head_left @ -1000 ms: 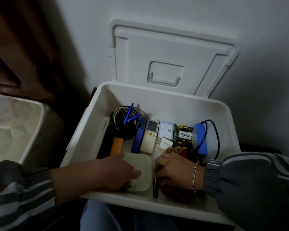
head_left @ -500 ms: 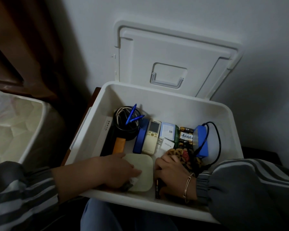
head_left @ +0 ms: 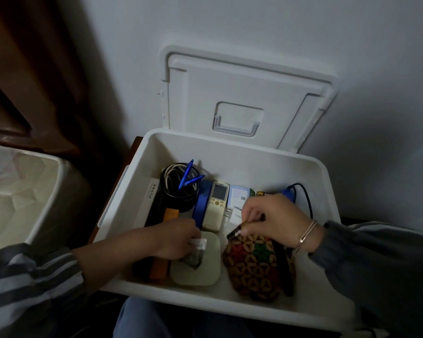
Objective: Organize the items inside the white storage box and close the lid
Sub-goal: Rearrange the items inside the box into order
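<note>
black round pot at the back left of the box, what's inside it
The black pot holds a coiled white cable among darker loops, and two blue pens stick out over its rim. Anything beneath the coils is covered, and the pot's bottom cannot be seen.

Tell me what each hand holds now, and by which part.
Right hand pinches the patterned pouch at its top edge. Left hand holds a small clear packet by its upper end, over the pale square case.

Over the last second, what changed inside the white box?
The right hand lifted and now pinches the top of the patterned pouch, uncovering it. The left hand stays on the pale square pad, holding a small packet; the lid stays open.
</note>
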`<state>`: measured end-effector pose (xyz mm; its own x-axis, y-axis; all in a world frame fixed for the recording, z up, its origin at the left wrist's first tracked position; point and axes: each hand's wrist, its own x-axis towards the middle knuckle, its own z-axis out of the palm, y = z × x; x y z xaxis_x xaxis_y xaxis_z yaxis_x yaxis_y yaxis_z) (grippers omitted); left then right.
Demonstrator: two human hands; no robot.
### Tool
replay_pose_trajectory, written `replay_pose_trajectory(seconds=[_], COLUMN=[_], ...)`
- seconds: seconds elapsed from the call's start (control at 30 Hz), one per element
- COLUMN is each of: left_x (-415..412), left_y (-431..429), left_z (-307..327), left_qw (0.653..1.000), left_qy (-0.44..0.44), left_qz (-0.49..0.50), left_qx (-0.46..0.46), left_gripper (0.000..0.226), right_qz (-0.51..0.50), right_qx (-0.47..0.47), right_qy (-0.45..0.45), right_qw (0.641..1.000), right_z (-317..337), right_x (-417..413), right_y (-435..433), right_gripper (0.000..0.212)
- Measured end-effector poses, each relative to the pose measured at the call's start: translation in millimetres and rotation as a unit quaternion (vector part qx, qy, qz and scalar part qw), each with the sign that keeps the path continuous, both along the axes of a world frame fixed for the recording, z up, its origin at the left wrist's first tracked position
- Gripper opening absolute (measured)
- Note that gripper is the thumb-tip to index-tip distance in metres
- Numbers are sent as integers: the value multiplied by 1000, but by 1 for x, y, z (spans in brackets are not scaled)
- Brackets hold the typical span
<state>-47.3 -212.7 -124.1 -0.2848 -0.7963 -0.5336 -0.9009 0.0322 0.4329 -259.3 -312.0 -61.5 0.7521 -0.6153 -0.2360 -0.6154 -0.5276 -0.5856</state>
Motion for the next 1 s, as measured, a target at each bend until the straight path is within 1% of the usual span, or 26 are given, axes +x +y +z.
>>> replay_pose_trajectory(seconds=[0.07, 0.1, 0.13, 0.17, 0.2, 0.23, 0.27, 0.3, 0.33, 0.37, 0.43, 0.5, 0.53, 0.57, 0.6, 0.63, 0.7, 0.73, 0.8, 0.87, 0.93, 0.97, 1.0], left_x=[-4, -7, -11, -17, -23, -31, -38, -45, -51, -55, -63, -65, -64, -61, -58, -54, -50, -50, -51, -53, -57, -60, -63], left_y=[-3, -3, -5, -8, -12, -18, -24, -30, -35, -39, -47, -55, -58, -60, -61, -61, -59, -58, -59, -63, -67, -69, -72], left_z=[-2, -3, -2, 2, 8, 15, 22, 29, 35, 40, 44, 43, 42, 39, 34, 29, 18, 13, 5, -3, -10, -14, -18], left_qw=[995, 993, 992, 992, 986, 968, 941, 910, 885, 871, 858, 854, 856, 866, 879, 893, 912, 920, 932, 941, 948, 950, 950], left_qy=[-84, -103, -88, -36, 48, 150, 248, 326, 375, 399, 424, 417, 396, 359, 310, 262, 194, 170, 131, 108, 95, 94, 95], left_qz=[-15, -2, 28, 73, 125, 177, 222, 255, 277, 285, 288, 311, 329, 345, 355, 355, 347, 339, 321, 302, 284, 277, 273], left_qx=[-43, -63, -82, -97, -102, -91, -64, -34, -16, -15, -27, -32, -39, -54, -74, -90, -101, -102, -106, -108, -109, -111, -115], left_gripper=[22, 33, 45, 54, 57, 55, 48, 41, 33, 27, 19, 14, 11, 10, 10, 12, 14, 15, 18, 20, 21, 21, 21], right_qz=[-81, -108, -126, -138, -145, -150, -153, -155, -160, -165, -172, -156, -132, -88, -23, 52, 185, 232, 294, 315, 295, 293, 297], right_qx=[28, 33, 36, 36, 37, 37, 36, 33, 30, 27, 21, -9, -44, -88, -132, -168, -217, -232, -249, -237, -194, -186, -191], right_qy=[-45, -58, -67, -76, -85, -96, -107, -117, -128, -139, -158, -142, -107, -51, 20, 96, 214, 260, 336, 405, 465, 482, 489], right_qw=[995, 992, 989, 987, 985, 983, 982, 980, 978, 976, 972, 977, 984, 991, 991, 980, 934, 908, 860, 825, 812, 805, 798], right_z=[9, 11, 13, 13, 14, 14, 15, 15, 15, 15, 15, 15, 13, 11, 7, 2, -12, -19, -27, -30, -30, -31, -31], right_x=[-9, -13, -16, -19, -22, -23, -24, -25, -26, -26, -28, -30, -30, -31, -30, -28, -23, -21, -19, -18, -17, -17, -19], right_y=[-9, -13, -15, -16, -17, -17, -17, -16, -16, -17, -21, -27, -31, -33, -35, -35, -31, -29, -30, -34, -38, -38, -37], right_gripper=[20, 20, 20, 19, 18, 18, 17, 17, 17, 16, 16, 18, 21, 24, 25, 26, 27, 28, 35, 48, 53, 56, 64])
